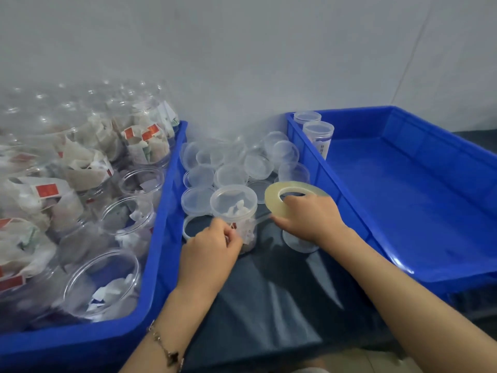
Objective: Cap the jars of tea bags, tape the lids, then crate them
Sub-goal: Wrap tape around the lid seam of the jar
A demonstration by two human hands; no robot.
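Fingers [231, 236] hide behind left hand [212, 247], gripping jar [236, 214].

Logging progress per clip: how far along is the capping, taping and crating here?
Early. Done: two capped jars stand in the right crate. In hand: the left hand holds a capped jar on the table while the right hand holds the tape roll beside it. Left: many open jars fill the left crate, with loose lids waiting.

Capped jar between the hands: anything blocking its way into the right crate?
Only the crate's near wall to lift over. Past it the right crate's floor is bare; two jars stand at its far-left corner. The jar is being taped.
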